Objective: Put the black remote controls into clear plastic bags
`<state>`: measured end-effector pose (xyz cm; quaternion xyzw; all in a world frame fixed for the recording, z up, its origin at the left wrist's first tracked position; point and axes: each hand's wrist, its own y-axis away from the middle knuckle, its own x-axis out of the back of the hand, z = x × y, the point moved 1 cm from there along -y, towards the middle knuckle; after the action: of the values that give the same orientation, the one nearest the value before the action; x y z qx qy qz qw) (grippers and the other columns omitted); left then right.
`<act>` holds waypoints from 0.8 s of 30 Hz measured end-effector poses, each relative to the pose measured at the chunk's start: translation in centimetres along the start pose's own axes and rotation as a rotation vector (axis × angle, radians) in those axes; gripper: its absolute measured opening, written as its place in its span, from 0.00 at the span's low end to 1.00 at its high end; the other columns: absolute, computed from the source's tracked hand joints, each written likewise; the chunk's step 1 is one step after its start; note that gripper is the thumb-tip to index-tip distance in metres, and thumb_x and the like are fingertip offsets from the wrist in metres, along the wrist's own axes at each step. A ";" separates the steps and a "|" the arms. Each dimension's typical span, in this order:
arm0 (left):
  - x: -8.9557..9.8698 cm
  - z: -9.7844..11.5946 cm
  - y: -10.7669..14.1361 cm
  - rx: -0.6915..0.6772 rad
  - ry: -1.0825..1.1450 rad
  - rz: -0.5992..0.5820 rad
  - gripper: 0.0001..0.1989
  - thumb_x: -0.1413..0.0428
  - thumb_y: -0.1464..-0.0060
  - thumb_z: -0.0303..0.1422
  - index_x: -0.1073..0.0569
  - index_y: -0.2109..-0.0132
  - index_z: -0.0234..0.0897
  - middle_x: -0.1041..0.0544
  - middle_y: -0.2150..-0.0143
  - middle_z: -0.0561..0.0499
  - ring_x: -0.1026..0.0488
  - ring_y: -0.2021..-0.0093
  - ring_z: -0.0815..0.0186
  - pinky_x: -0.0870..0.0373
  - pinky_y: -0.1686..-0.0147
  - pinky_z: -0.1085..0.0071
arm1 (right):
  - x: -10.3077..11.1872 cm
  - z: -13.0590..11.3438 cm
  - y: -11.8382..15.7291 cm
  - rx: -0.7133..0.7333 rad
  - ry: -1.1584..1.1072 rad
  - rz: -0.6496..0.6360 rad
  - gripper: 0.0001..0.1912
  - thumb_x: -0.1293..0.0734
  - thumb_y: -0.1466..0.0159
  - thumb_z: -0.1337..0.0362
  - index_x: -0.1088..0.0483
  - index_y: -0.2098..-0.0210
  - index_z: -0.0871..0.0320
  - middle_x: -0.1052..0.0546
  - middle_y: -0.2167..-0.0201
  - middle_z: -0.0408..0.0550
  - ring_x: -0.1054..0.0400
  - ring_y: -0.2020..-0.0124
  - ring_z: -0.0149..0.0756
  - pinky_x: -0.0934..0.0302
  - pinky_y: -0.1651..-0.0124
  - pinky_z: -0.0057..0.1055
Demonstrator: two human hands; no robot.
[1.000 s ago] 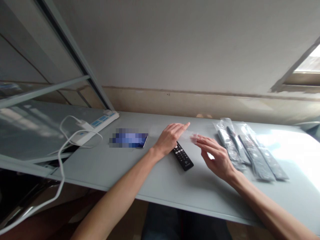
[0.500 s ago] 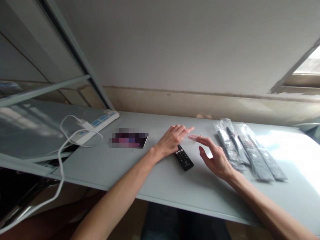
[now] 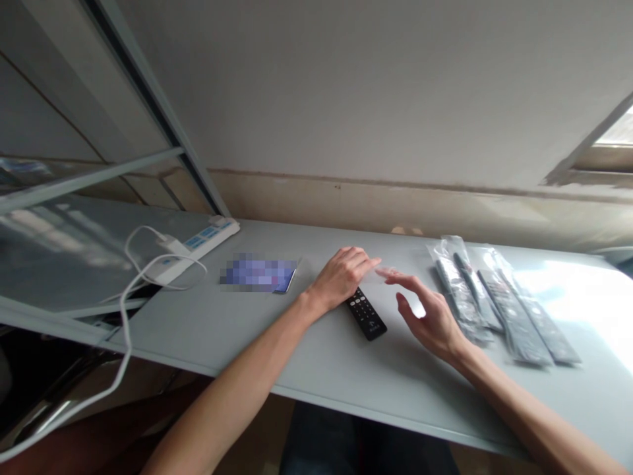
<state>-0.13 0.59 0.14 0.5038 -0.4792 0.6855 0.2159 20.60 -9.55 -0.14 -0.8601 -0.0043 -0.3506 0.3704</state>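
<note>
- A black TV remote (image 3: 366, 314) lay flat on the pale table (image 3: 316, 356); it looked light and stiff, best taken by its long sides.
- The left hand (image 3: 340, 278) rested just beyond it, fingers (image 3: 368, 262) pressed together.
- The right hand (image 3: 432, 323), right of it, had spread fingers (image 3: 408, 280), pinching nothing visible.
- A clear plastic film (image 3: 376, 276) lay just beyond it, near both hands.
- Bagged remotes (image 3: 509, 310) lay well right of it.

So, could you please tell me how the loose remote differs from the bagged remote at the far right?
The loose remote lies bare, while the bagged remote is wrapped in clear plastic. The loose remote looks shorter and wider; the bagged remote looks longer and slimmer. The loose remote lies alone, the bagged remote beside other wrapped ones. Both are dark and lie flat.
</note>
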 end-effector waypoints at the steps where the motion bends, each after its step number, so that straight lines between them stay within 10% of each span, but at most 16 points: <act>1: -0.1 0.0 0.0 -0.002 0.001 0.001 0.25 0.53 0.32 0.17 0.29 0.33 0.34 0.21 0.44 0.44 0.28 0.39 0.59 0.31 0.37 0.60 | 0.0 -0.2 0.0 0.019 -0.022 -0.004 0.20 0.39 0.28 0.75 0.30 0.40 0.53 0.19 0.39 0.55 0.25 0.36 0.44 0.27 0.35 0.47; 11: 0.0 -0.2 0.2 0.025 0.023 0.026 0.38 0.53 0.47 0.09 0.31 0.33 0.36 0.21 0.40 0.44 0.29 0.35 0.59 0.31 0.35 0.56 | 0.4 -0.9 0.1 0.029 -0.170 0.004 0.21 0.40 0.29 0.75 0.28 0.42 0.52 0.16 0.45 0.53 0.19 0.47 0.42 0.23 0.42 0.45; 24: 0.0 0.6 -0.2 -0.015 0.048 -0.039 0.10 0.48 0.26 0.30 0.26 0.43 0.35 0.21 0.48 0.44 0.26 0.47 0.58 0.30 0.45 0.62 | 0.0 -0.5 -0.3 0.146 -0.007 -0.083 0.19 0.39 0.31 0.78 0.28 0.47 0.53 0.17 0.47 0.54 0.23 0.40 0.46 0.26 0.41 0.47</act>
<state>0.30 0.12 0.21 0.4949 -0.4690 0.6895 0.2444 20.23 -9.62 0.24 -0.8310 -0.0670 -0.3616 0.4173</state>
